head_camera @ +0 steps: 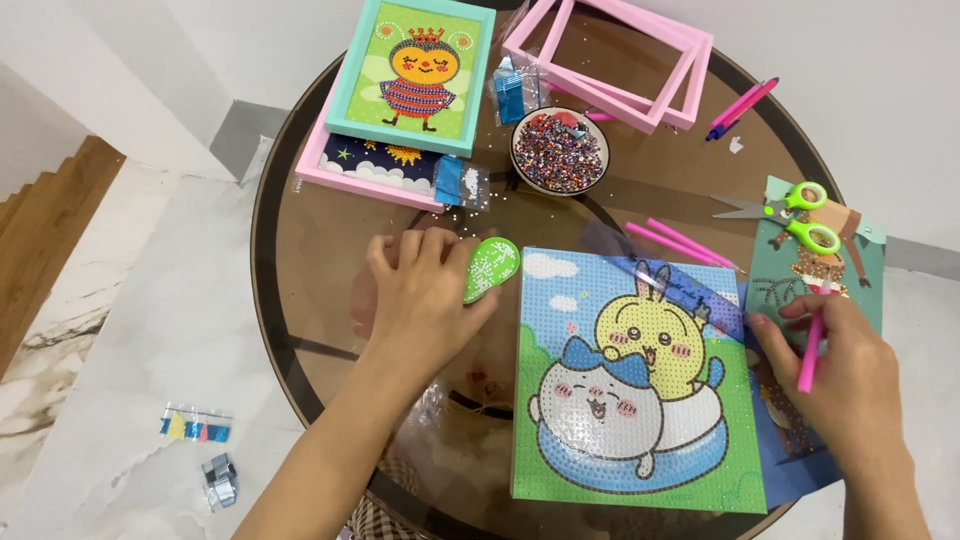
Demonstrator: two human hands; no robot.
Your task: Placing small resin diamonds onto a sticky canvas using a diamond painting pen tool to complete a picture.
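Two hands are seen over a round glass table (300, 250). The left hand (425, 295) is curled around a small green bead tray (491, 268), which is pinched at its near edge and lies just left of the diamond-painting canvas (640, 400). The right hand (850, 375) is closed on a pink pen (812, 350), held upright beside the canvas's right edge. The tray is judged light, stiff and easily tipped, so its loose beads could be spilled; it is best gripped level by the rim. A bowl of mixed beads (559, 152) is set beyond.
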